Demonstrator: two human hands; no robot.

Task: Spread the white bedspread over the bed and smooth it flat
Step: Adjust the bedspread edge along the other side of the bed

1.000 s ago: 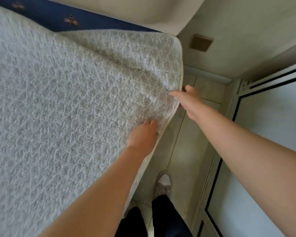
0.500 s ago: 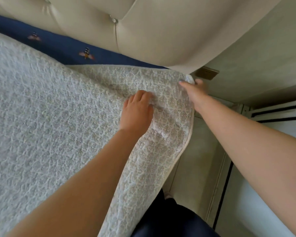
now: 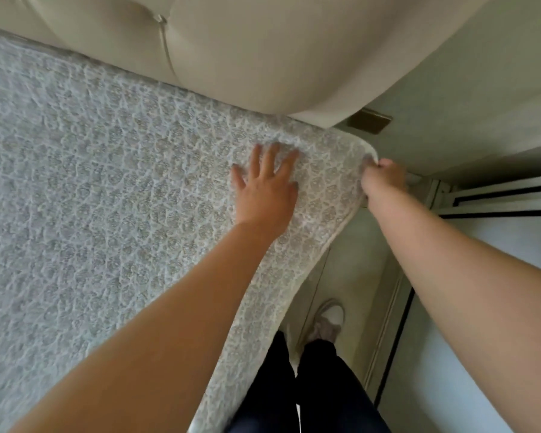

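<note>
Covering all I can see of the bed from my remote feed, the white bedspread (image 3: 91,214) runs with its far edge up against the padded cream headboard (image 3: 263,57), while its right edge hangs over the bed's side toward the pale floor (image 3: 350,260); the quilted surface lies mostly flat, with slight ruffling near the bed's far right corner; to the right of the bed stands a white door panel (image 3: 497,245) with dark trim lines, well apart from the cloth; below, at the bed's right edge, I make out the person's dark trousers (image 3: 310,385); the left hand (image 3: 266,189) lies palm down on the bedspread near that far right corner, fingers straight and spread, pressing the cloth, the fingertips somewhat blurred; the right hand (image 3: 383,179) sits just beyond the bed's corner, fingers curled and pinching the bedspread's rounded corner; one light shoe (image 3: 328,320) rests on the floor just beside the hanging edge; a small brown wall plate (image 3: 370,121) shows under the headboard's end; a button (image 3: 161,18) dimples the headboard padding.
</note>
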